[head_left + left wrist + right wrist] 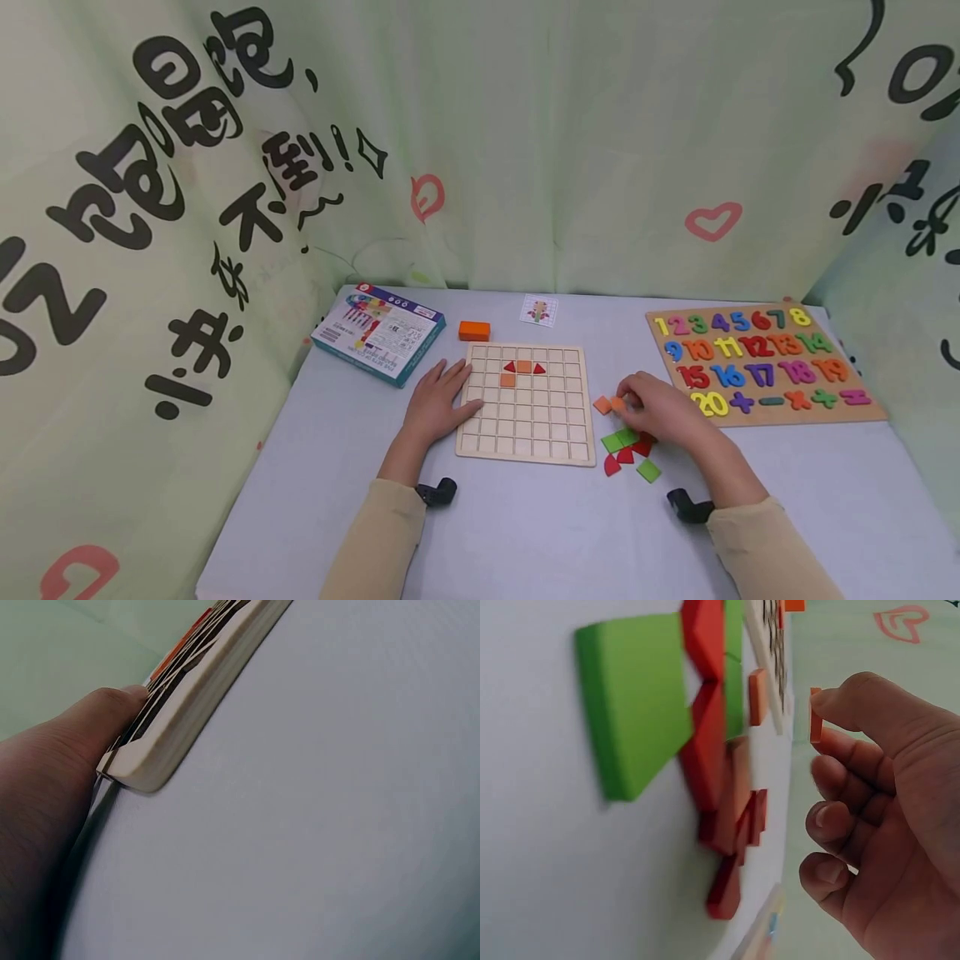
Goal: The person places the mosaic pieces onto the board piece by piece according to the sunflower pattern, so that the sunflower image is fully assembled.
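Note:
My left hand [435, 402] rests on the left edge of a wooden grid board [525, 454], thumb lying over its side. Near the board's top sit an orange square [523, 367] between two red triangles and a second orange square [508, 380] lower left. Beyond the board's right side, my right hand [663, 410] pinches an orange square tile [816, 716] between thumb and index finger, the other fingers curled. Another orange tile [602, 405] lies beside that hand. Below it is a loose pile of green tiles [648, 472] and red tiles [612, 465], partly hidden by the hand.
A flat puzzle box [378, 333] lies at the back left, with an orange block [474, 331] to its right. Behind the grid board is a small picture card [538, 310]. On the right lies a number board [772, 402] with colourful figures. Curtains surround the table.

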The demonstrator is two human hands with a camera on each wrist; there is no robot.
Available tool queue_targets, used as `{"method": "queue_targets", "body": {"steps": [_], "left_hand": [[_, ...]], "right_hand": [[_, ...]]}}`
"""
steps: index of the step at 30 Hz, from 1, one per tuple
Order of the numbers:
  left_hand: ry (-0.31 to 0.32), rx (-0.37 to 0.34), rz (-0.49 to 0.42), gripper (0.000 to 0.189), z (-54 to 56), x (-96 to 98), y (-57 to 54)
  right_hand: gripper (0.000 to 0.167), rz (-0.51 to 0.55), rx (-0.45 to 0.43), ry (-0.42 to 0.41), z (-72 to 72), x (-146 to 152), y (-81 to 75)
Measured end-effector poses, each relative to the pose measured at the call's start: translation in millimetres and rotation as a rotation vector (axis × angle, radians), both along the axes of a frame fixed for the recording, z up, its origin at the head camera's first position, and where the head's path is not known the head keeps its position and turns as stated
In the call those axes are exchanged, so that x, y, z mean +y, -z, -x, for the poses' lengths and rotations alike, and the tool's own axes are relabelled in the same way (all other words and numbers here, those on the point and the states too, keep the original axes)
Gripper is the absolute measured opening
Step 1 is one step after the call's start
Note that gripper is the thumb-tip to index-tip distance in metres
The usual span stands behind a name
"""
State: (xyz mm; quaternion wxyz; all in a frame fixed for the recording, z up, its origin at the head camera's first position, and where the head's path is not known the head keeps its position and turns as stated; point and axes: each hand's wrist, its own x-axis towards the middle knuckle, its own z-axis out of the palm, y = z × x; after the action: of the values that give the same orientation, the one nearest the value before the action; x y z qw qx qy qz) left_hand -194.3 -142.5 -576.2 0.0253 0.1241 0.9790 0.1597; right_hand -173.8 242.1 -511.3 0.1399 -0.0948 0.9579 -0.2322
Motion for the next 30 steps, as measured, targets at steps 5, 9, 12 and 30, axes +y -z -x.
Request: {"method": "queue_targets", "body": {"steps": [5,9,12,30], "left_hand": [[-0.001,0.0,0.006,0.079,0.9,-0.4,0.2],[0.0,-0.006,-0.006,0.079,0.3,-0.1,-1.3],[0.0,-0.007,-0.013,0.078,-0.2,0.5,-2.0],[-0.003,0.009,-0.019,0.078,-0.8,1.0,-1.9]], "right_hand": [[0.034,0.026,-0.05,-0.011,5.8,-12,-11.3],[0.037,0.033,-0.039,-0.047,10.5,-25,-18.0],[0.036,0.038,-0.01,-0.068,13.7,-37,-20.7],[0.026,0.088,0.048,-0.167,51.0,-105,-0.8]]}}
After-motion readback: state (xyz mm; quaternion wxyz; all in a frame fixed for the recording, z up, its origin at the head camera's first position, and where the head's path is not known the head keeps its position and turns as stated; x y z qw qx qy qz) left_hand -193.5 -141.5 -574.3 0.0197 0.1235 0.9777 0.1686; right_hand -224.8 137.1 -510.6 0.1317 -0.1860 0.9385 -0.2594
